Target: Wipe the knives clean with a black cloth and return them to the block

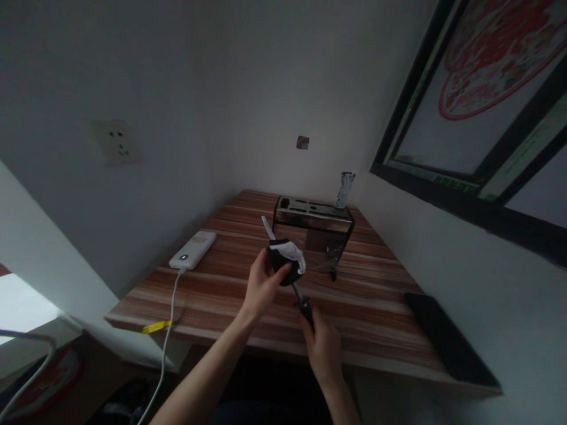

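My right hand (324, 348) is closed around the black handle of a sharpening steel (297, 290), a slim grey metal rod with a small guard. The rod slants up and left over the wooden table. A folded black-and-white cloth (287, 260) is against the middle of the rod, and my left hand (263, 282) grips it with the thumb on top. The rod's tip sticks out beyond the cloth. Just behind my hands stands a knife rack (314, 213) with a slotted metal top and a black frame.
The striped wooden table (372, 307) fits into a corner between walls. A white power bank (192, 249) with a cable lies left, near a yellow tag (155, 327). A dark flat phone-like slab (449, 336) lies right. A crumpled silvery packet (344, 190) stands behind the rack.
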### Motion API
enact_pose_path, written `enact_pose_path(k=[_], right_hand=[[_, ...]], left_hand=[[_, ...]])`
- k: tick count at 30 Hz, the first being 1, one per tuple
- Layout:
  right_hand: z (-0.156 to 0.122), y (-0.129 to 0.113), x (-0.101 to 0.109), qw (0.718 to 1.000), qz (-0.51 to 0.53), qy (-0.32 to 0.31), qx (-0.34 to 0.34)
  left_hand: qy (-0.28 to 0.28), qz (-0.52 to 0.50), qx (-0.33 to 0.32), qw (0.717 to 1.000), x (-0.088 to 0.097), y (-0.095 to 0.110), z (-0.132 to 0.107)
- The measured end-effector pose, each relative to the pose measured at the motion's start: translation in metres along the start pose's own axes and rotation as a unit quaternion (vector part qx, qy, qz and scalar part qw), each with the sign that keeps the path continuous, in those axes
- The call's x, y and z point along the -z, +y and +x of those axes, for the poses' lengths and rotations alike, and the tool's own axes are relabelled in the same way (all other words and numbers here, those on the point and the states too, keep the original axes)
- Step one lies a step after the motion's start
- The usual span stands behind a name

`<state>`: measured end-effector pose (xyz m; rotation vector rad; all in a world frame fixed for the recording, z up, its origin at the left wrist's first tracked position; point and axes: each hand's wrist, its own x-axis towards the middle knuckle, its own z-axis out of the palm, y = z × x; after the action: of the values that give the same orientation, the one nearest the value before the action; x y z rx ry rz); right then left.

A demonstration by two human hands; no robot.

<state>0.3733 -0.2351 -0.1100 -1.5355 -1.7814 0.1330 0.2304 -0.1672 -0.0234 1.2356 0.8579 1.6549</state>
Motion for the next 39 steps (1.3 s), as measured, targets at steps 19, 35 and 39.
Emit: enact_pose_path(k=[19, 35, 39], right_hand=[[-0.001, 0.000, 0.001, 0.999, -0.006, -0.020, 0.028], [-0.001, -0.003, 0.003, 0.999, -0.003, 0.003, 0.042], [-0.001, -0.001, 0.002, 0.999, -0.003, 0.009, 0.035]], left_hand=[[0.083, -0.017, -0.112, 0.990, 0.036, 0.044, 0.070], [0.089, -0.060, -0.066, 0.992, 0.028, 0.037, 0.059], [0.088, -0.061, -0.037, 0.994, 0.021, 0.033, 0.051]])
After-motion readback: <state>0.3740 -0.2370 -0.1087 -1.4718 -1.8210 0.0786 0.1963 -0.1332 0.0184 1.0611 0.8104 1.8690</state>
